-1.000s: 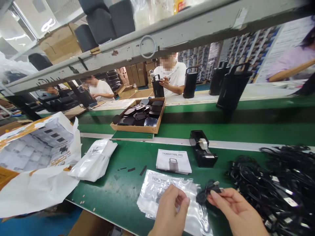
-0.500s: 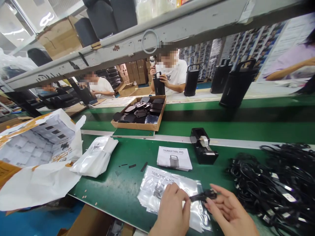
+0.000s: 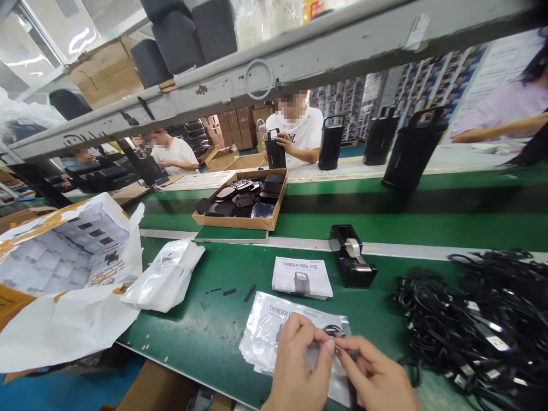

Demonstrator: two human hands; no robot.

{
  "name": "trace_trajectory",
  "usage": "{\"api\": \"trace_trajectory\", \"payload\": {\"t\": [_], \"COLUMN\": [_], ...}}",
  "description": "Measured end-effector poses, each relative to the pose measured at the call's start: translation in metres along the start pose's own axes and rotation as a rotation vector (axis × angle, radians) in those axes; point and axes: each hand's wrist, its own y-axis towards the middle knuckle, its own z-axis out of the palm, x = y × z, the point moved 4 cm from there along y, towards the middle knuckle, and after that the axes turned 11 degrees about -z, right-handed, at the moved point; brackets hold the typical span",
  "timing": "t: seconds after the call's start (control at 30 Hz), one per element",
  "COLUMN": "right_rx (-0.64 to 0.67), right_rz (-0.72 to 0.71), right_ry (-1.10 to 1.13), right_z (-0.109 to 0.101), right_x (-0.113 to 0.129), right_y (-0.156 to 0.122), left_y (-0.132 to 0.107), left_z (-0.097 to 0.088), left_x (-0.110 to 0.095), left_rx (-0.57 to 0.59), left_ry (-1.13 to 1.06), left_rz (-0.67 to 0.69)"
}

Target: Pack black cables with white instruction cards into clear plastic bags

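Both of my hands are close together over a stack of clear plastic bags point(image 3: 261, 325), the top one with a printed sheet showing through. Between the fingertips is a small black cable point(image 3: 334, 329), coiled and partly covered by the fingers. My left hand point(image 3: 297, 362) pinches it from the left, thumb against forefinger. From the other side my right hand point(image 3: 370, 371) pinches it too, its tips almost meeting the left thumb. Just beyond the bags lies a stack of printed leaflets point(image 3: 302, 277). A large heap of black cables point(image 3: 458, 325) spreads out right of my right hand.
A black tape dispenser point(image 3: 351, 257) stands behind the leaflets. Farther back, a cardboard tray point(image 3: 237, 221) holds dark panels. White pouches point(image 3: 165, 277) and an opened sack point(image 3: 68, 319) lie left. Across the bench, a person point(image 3: 299, 128) handles a black speaker point(image 3: 275, 149); other speakers stand alongside.
My right hand has moved left and closed in on my left hand. The cable, stretched out to the right before, now shows as a small loop between the fingertips.
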Motion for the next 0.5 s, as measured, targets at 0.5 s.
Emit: {"api": "trace_trajectory", "payload": {"t": [0.5], "right_rx": [0.607], "right_rz": [-0.657], "right_ry": [-0.373], "right_z": [-0.007], "right_x": [0.161], "right_y": [0.079], "left_y": [0.029], "left_z": [-0.082], "left_x": [-0.02], "left_rx": [-0.328], "left_ry": [-0.428], "left_rz": [0.02]}}
